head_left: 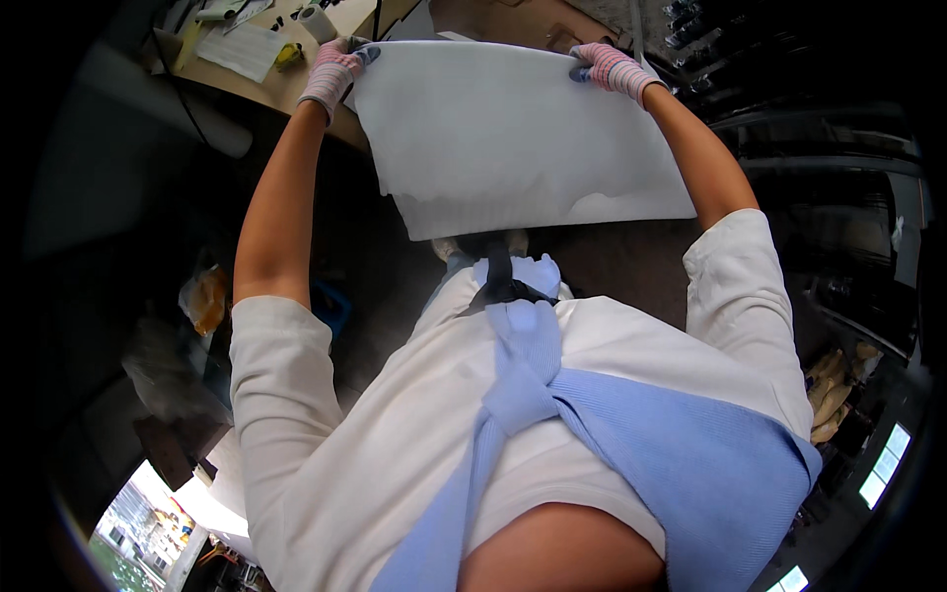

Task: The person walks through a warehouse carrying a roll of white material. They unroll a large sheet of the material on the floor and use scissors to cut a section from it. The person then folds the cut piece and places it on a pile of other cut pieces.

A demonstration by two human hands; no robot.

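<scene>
Shirt, white, soft woven or knit cloth, loose creased sleeves, at 6 o'clock. Cloth band, pale blue, fine-ribbed, knotted over the chest, its broad fold running to 4 o'clock. Shoes, pale, partly hidden beneath the sheet's near edge.

Sheet, whitish, thin, flexible, matt and smooth; roughly four-sided, with an uneven, wavy near side and what looks like a second layer at the lower border. Location: 12 o'clock, held up in front of the body, clear of the knees. Long axis: roughly 9 to 3 o'clock; far long edge toward 12, near edge toward 6.

Left hand, at 11 o'clock, arm outstretched; glove striped pink and white, blue-grey at the fingertips. Grip: closed, pinching the sheet's far left corner.

Right hand, at 1 o'clock, arm outstretched and slightly bent; matching glove. Grip: closed on the far edge near the right corner, blue-grey tips over the near face.

Tabletop, tan, flat, at 11 o'clock beyond the left hand. On it: white folded material, limp and flat; yellow object, small, kind unclear; white roll, short cylinder.
</scene>
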